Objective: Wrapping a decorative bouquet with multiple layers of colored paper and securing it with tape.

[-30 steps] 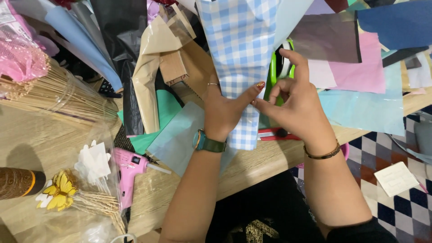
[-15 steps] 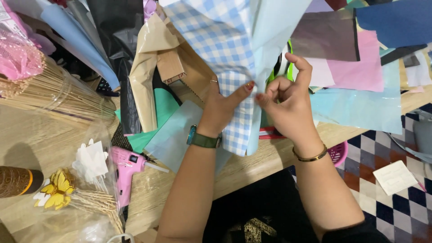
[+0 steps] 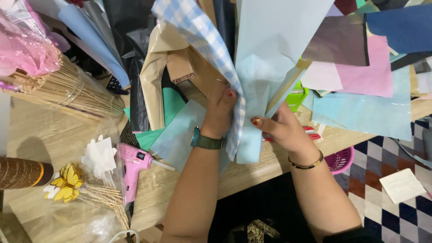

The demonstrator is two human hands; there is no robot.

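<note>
There was one pink glue gun point(image 3: 135, 168), two hands, one watch point(image 3: 206, 141) and one gold bracelet point(image 3: 308, 164).

Bright, even indoor light from overhead. Soft shadow at 9 o'clock on the surface point(image 3: 54, 139) beside the brown roll point(image 3: 20, 172). Mild glare on cellophane point(image 3: 67, 225) at 7 o'clock. Slight motion blur on the paper point(image 3: 270, 58); edges gently stretched.
</note>
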